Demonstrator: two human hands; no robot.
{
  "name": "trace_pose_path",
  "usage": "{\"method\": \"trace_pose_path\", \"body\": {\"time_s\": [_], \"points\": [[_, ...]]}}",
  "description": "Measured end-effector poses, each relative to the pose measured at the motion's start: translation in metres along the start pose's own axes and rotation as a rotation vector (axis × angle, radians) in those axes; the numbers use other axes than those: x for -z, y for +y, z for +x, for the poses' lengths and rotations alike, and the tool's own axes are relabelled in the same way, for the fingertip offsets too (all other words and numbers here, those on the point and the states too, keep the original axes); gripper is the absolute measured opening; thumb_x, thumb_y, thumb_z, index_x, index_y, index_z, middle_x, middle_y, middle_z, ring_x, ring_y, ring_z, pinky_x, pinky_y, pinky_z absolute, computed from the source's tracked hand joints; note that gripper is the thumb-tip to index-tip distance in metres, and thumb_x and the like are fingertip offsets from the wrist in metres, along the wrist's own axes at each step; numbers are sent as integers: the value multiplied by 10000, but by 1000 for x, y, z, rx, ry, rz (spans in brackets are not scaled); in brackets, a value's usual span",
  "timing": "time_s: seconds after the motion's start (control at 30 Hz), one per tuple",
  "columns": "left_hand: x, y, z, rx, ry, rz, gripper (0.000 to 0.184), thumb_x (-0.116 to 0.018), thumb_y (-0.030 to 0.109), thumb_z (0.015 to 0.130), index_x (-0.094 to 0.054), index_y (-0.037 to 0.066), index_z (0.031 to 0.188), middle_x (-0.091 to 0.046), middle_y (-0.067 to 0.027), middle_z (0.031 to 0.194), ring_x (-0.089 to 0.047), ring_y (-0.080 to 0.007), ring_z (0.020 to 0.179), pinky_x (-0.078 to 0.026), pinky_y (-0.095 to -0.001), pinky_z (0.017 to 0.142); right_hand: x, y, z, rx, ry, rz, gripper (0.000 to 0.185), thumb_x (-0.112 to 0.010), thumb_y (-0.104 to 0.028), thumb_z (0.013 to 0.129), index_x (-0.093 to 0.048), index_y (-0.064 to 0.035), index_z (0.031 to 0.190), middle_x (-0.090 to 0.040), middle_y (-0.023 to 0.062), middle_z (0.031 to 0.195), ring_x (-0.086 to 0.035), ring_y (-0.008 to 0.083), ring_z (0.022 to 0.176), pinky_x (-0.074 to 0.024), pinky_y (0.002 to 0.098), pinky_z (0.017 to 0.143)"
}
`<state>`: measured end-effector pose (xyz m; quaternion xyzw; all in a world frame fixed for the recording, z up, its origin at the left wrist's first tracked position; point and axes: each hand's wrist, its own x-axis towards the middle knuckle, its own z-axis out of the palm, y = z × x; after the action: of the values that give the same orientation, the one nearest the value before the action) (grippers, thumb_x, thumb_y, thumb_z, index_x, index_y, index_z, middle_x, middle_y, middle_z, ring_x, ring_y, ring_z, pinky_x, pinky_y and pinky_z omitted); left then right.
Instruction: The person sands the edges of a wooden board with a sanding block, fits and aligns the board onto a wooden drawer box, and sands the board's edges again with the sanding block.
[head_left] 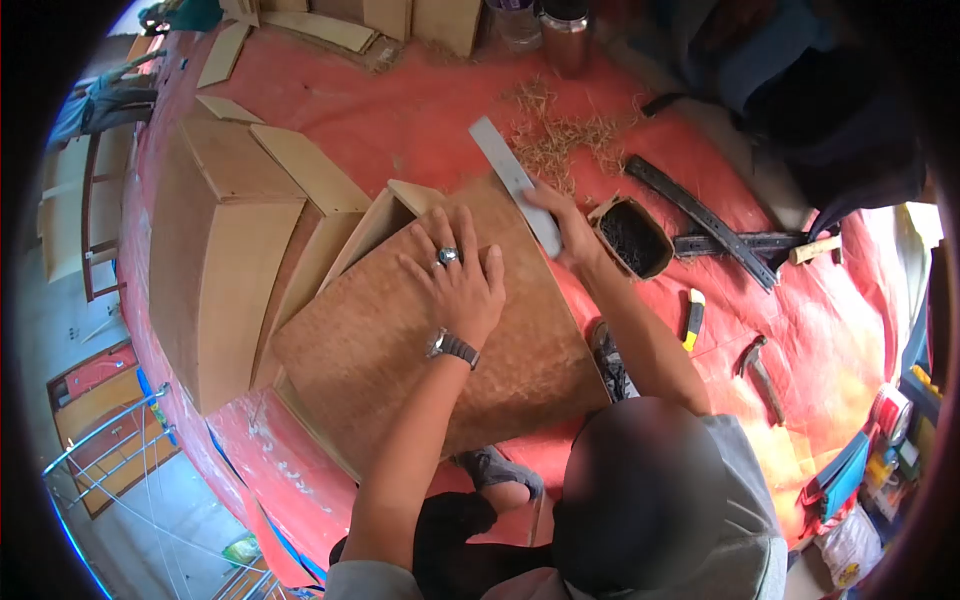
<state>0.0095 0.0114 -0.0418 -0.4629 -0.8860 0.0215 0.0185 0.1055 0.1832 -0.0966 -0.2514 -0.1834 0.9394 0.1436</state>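
My left hand [462, 290], with a ring and a wristwatch, lies flat with fingers spread on a brown wooden panel [530, 340]. The panel is the upper face of a box-like wooden piece, tilted in front of me. At the panel's far right edge, my right hand [568, 222] is closed around one end of a long, flat, pale grey bar [503, 160]. I cannot make out the bar's exact kind. It lies along the edge, its far end pointing away from me. Beside my right hand stands an open box of nails [632, 238].
Wooden drawer boxes [240, 260] stand at left. On the red sheet [400, 120] lie wood shavings [565, 130], black drawer slides [700, 215], a utility knife [693, 318] and a hammer [762, 380]. A tumbler [566, 40] stands behind; another person [105, 105] is far left.
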Motion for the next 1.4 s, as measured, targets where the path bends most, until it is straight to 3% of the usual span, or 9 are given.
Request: {"method": "trace_pose_path", "body": {"time_s": [0.2,0.37,0.4,0.43,0.9,0.97,1.1,1.23,1.4], "points": [[-3,-1,0,-23,37,40,691,-427,486,1091,-334,126,1673,-244,-201,1748,-153,-528,1597,-165,-801,1187,25,43,-137,17,152,-172,859,-719,-315,915,-381,-4,1642,-603,106,1468,-586,189,1306,-439,338,1130],[-1,-2,2,-3,2,-19,680,-398,472,1110,-276,144,1693,-206,-186,1762,-103,-504,1614,-101,-792,1205,12,24,-58,178,83,-314,771,-685,-278,956,-419,13,1619,-633,114,1424,-567,176,1296,-425,319,1118],[1,1,0,-2,-7,-43,678,-383,468,1119,-249,153,1704,-182,-176,1771,-81,-492,1622,-75,-787,1213,3,5,-17,152,99,-432,738,-682,-278,984,-426,16,1610,-663,111,1368,-619,160,1187,-485,308,1032],[2,3,0,-6,-15,-37,678,-384,466,1119,-250,151,1704,-182,-177,1771,-80,-492,1622,-75,-788,1212,-1,-6,16,1,7,-145,744,-686,-292,994,-403,-24,1628,-637,118,1407,-659,190,1201,-549,331,1015],[0,0,2,4,-25,-15,686,-399,469,1114,-245,161,1708,-164,-179,1774,-76,-492,1622,-48,-785,1216,20,44,-138,15,109,3,785,-690,-229,952,-383,42,1621,-562,139,1506,-573,209,1337,-457,334,1124],[-1,-2,2,4,-17,-28,687,-405,467,1113,-246,164,1708,-166,-177,1774,-82,-493,1621,-49,-784,1216,1,25,-72,151,68,-133,812,-715,-257,939,-387,18,1628,-573,148,1493,-596,222,1301,-478,343,1096],[2,0,2,7,-28,-26,695,-419,474,1107,-247,172,1708,-170,-171,1774,-85,-493,1620,-55,-778,1220,-25,-13,69,-70,40,17,818,-746,-328,947,-410,-32,1631,-642,114,1391,-644,174,1176,-538,307,972],[-1,-1,1,0,31,-66,687,-467,456,1090,-296,164,1688,-242,-176,1747,-116,-488,1611,-80,-766,1224,-21,-10,41,118,0,-68,751,-731,-287,969,-446,-13,1607,-664,89,1353,-649,152,1154,-541,287,958],[4,-10,28,-21,51,-235,583,-504,386,1076,-471,45,1548,-369,-245,1650,-266,-469,1545,-168,-673,1259,28,25,-65,80,8,-149,739,-741,-255,950,-479,18,1584,-634,101,1421,-592,156,1245,-468,297,1055]]}}
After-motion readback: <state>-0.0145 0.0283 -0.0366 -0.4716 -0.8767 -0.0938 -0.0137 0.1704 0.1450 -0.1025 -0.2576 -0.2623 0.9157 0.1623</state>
